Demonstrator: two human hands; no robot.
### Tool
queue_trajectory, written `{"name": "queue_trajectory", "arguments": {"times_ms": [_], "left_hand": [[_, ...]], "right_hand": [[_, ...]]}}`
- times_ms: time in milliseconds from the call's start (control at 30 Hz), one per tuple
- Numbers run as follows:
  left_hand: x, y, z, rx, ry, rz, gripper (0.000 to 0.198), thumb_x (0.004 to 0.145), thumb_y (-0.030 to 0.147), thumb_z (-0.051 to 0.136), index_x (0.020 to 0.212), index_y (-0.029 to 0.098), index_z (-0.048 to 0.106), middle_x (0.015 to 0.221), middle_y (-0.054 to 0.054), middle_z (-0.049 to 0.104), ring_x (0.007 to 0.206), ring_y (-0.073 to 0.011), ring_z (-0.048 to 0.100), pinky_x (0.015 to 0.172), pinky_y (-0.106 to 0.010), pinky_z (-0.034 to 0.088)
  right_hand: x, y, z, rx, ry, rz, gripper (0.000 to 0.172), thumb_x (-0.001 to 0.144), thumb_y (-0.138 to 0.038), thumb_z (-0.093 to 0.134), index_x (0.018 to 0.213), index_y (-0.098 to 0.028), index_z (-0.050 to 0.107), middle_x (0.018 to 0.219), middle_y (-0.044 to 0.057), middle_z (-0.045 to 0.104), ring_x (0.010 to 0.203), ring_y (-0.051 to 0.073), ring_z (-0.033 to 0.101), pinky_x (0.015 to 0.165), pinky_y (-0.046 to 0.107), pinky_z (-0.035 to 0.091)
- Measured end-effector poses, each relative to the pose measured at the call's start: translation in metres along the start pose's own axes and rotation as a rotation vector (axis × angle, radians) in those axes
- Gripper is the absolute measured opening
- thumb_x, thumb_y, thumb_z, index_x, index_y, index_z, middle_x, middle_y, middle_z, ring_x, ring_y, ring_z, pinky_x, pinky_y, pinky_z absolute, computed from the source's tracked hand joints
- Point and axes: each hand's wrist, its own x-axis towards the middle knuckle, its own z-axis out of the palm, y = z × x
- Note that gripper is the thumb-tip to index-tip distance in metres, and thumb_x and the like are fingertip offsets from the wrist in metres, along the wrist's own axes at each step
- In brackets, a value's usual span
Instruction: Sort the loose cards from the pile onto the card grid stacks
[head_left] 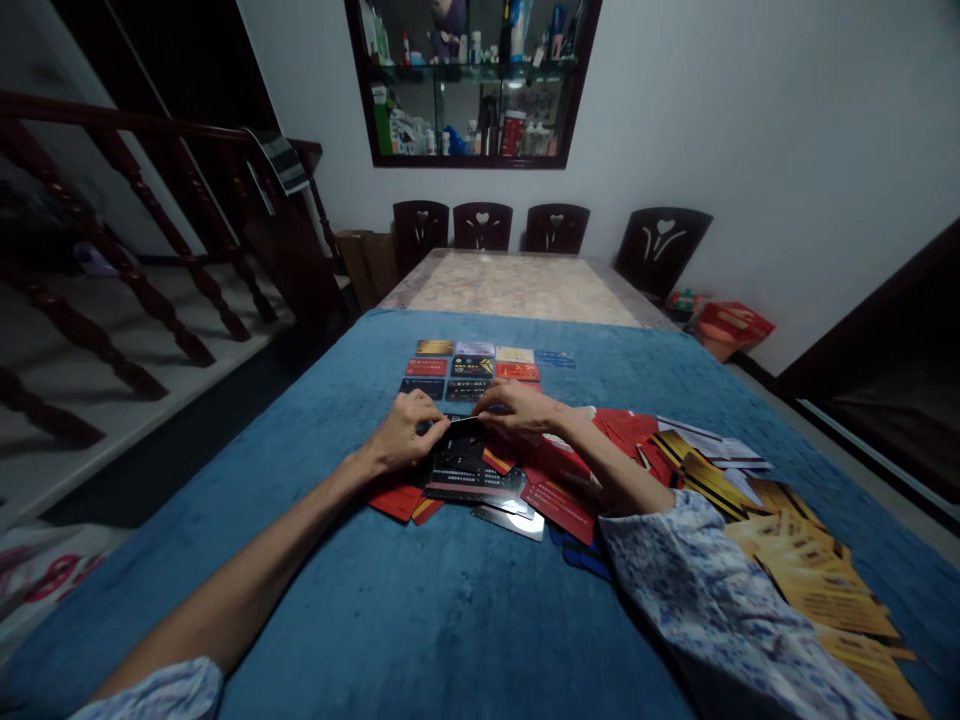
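My left hand (405,430) and my right hand (517,405) meet over a black card (459,450) at the middle of a blue cloth (420,600), both pinching its far edge. Under and around the card lies a loose heap of red, black and silver cards (555,495). Just beyond my hands, several cards are laid out flat in neat rows (480,368). My right forearm rests across the red cards.
A fan of gold and yellow cards (810,570) spreads along the right side of the cloth. A marble table top (517,285) continues beyond, with dark chairs (480,225) at its far end. A wooden stair railing (150,220) runs on the left.
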Motion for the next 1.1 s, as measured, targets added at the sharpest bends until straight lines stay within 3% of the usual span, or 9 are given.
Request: {"name": "queue_trajectory", "arguments": {"times_ms": [167,400,567,700,1100], "left_hand": [[0.0,-0.009,0.004,-0.037,0.103,-0.049,0.029,0.093,0.024,0.053,0.075,0.017,0.074,0.077,-0.005,0.071,0.081,-0.0197,0.062,0.081,-0.036,0.049],[0.0,-0.02,0.012,-0.038,0.157,-0.077,0.021,0.09,0.016,0.056,0.097,0.016,0.076,0.091,-0.007,0.075,0.086,-0.02,0.067,0.084,-0.035,0.055],[-0.002,-0.022,0.014,-0.01,0.146,-0.117,0.027,0.089,0.013,0.057,0.109,0.019,0.074,0.1,-0.006,0.075,0.092,-0.0202,0.068,0.09,-0.037,0.057],[-0.004,-0.021,0.014,0.001,0.133,-0.149,0.039,0.087,0.012,0.058,0.123,0.02,0.068,0.108,-0.006,0.073,0.096,-0.0203,0.068,0.093,-0.038,0.056],[-0.005,-0.021,0.017,0.083,0.02,-0.184,0.054,0.086,0.015,0.057,0.14,0.021,0.056,0.112,-0.009,0.072,0.101,-0.0247,0.065,0.098,-0.045,0.052]], "right_hand": [[0.003,0.005,0.01,-0.017,0.135,-0.011,0.029,0.098,-0.025,0.05,0.103,-0.017,0.077,0.092,0.009,0.074,0.086,0.019,0.058,0.076,0.028,0.042],[0.006,0.012,0.022,-0.057,0.19,0.044,0.026,0.089,-0.014,0.056,0.107,-0.018,0.074,0.093,0.008,0.072,0.085,0.019,0.058,0.072,0.026,0.04],[0.007,0.006,0.027,-0.079,0.214,0.145,0.04,0.089,-0.014,0.056,0.127,-0.021,0.065,0.105,0.009,0.071,0.092,0.021,0.062,0.076,0.028,0.044],[0.007,-0.003,0.028,-0.092,0.232,0.217,0.04,0.093,-0.018,0.054,0.132,-0.022,0.06,0.109,0.011,0.071,0.094,0.022,0.063,0.077,0.029,0.044],[0.006,0.0,0.033,-0.148,0.184,0.153,0.051,0.09,-0.021,0.059,0.141,-0.021,0.052,0.114,0.012,0.068,0.096,0.023,0.061,0.079,0.031,0.044]]}}
